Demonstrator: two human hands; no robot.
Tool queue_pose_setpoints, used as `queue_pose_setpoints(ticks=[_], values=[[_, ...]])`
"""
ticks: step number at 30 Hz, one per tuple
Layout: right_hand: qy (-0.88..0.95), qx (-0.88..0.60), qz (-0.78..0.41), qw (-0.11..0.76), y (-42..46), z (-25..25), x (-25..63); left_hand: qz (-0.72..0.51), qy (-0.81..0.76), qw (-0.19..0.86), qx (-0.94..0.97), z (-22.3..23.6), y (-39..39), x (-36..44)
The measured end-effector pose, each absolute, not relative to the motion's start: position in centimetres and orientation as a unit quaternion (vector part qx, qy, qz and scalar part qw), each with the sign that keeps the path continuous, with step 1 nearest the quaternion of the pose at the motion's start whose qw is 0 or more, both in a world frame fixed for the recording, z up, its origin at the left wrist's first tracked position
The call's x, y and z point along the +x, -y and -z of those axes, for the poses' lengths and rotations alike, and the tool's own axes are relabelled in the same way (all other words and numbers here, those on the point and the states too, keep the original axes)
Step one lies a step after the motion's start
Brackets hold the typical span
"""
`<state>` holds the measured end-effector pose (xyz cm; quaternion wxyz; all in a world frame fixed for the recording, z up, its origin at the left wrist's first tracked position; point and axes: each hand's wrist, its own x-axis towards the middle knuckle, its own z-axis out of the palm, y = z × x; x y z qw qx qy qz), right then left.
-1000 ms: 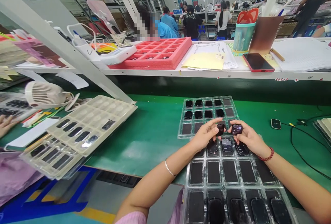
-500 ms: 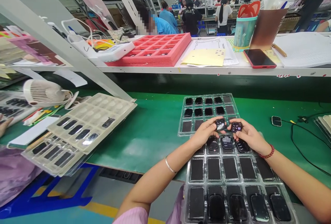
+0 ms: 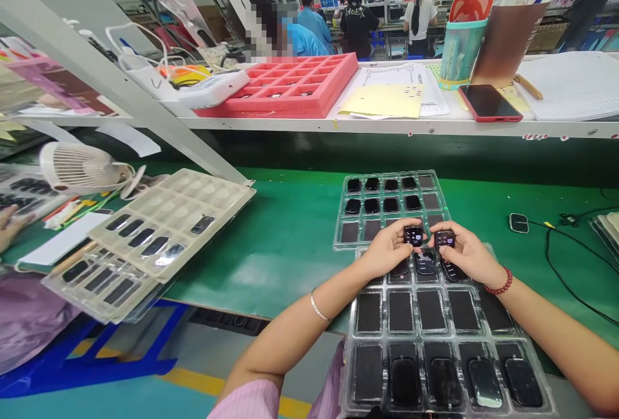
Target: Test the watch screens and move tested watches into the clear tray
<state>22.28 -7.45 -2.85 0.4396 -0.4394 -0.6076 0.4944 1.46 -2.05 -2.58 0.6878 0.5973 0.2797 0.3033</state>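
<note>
The green surface (image 3: pixel 285 277) lies open between the beige tray (image 3: pixel 169 213) and the left hand (image 3: pixel 387 250). A clear tray (image 3: pixel 345 235) and shelf edge (image 3: pixel 338 126) block forward travel.

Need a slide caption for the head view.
Left hand holds a black smartwatch, right hand another, above a clear blister tray.

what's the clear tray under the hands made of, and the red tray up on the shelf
The clear tray looks like thin moulded plastic: it's see-through and glossy, with sharp highlights along its formed pockets. The red tray looks like foam, probably a dense closed-cell type: its finish is matte, with soft, cut-looking compartment walls. The exact plastic or foam can't be told from the look.
</note>
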Motion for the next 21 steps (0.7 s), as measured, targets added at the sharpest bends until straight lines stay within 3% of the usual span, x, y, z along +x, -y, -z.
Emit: queue_pose_setpoints(ticks=[12, 21], values=[[0.612, -0.431, -0.493, 0.443, 7.34, 3.42, 22.29, -0.313, -0.277, 0.687, 0.595, 3.33, 2.07, 1.43], [0.530, -0.423, -0.567, 0.467, 7.15, 3.70, 21.80, -0.285, -0.327, 0.650, 0.624, 2.92, 1.90, 1.22]])
